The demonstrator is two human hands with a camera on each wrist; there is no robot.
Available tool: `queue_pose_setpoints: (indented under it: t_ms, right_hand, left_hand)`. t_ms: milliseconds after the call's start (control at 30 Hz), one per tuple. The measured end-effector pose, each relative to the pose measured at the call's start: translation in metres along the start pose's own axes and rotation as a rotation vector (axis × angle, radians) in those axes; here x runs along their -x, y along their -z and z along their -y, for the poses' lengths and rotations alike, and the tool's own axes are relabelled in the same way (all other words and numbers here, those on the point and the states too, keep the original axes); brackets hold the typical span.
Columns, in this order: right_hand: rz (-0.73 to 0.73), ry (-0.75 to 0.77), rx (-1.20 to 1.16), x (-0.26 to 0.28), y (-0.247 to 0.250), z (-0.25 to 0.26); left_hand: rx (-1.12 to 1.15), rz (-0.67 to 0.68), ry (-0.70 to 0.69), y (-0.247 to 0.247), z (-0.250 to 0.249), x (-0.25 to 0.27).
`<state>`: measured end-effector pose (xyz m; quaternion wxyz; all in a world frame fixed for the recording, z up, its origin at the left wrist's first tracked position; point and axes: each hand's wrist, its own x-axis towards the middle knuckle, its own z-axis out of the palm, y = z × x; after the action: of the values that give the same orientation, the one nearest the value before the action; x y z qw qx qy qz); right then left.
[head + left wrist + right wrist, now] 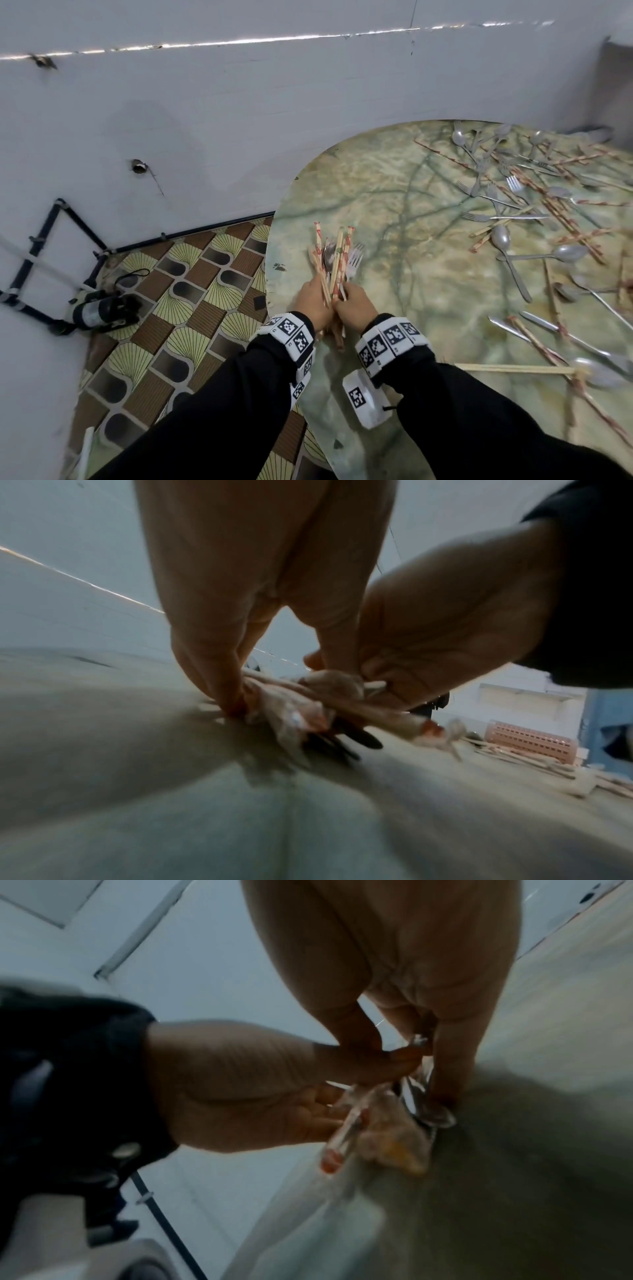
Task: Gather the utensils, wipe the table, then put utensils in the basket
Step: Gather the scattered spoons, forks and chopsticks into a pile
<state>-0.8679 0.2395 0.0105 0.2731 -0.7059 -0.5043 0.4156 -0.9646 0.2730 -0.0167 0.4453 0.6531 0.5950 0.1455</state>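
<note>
Grip: left hand [313,301] and right hand [354,305] both curl round one bundle [334,260] of wrapped chopsticks, a spoon and forks; knuckles nearly touching, fingers closed on the lower part of the sticks; from where I stand neither hand has a finger spare.
Bundle: held at the table's near left edge, heads fanning up and away from the person; in the left wrist view its lower ends seem to touch the table [394,192], though blur keeps me from being sure.
Step in hand: I judge it as squaring up the gathered handful; gathering is far from done.
How to do it well: tap the lower ends on the top so they level; keep one hand tight while the other loosens and re-closes, never both at once; the paper sleeves look slippery against metal, so I would squeeze across the whole bunch, not just the outer sticks.
Risk: the fan is loose at the top; a fork [354,258] on the right side could slide out; the edge is close, so a dropped piece may go to the floor [178,308].
Loose pile: spoons, forks and chopsticks [534,205] lie scattered over the right half, well apart from the hands.
Basket: a pinkish slotted one [529,741] shows far off in the left wrist view, beyond the scatter; not in reach from here.
Wiping: no cloth in sight.
</note>
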Motion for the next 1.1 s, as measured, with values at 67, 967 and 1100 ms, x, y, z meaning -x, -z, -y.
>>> queue_pose_setpoints:
  t_ms: [67,967,1100]
  right_hand:
    - [-0.007,0.004,0.02,-0.002,0.001,0.002]
    - [-0.311,-0.519,0.137,0.156,0.198,-0.167]
    - [-0.166,-0.527,0.338,0.167,0.2,-0.18]
  left_hand:
    - [-0.016,0.002,-0.007,-0.014,0.012,-0.017]
    - [-0.321,0.236,-0.305,-0.152,-0.136,0.104]
    - [-0.54,0.232,-0.365,-0.196,-0.139,0.108]
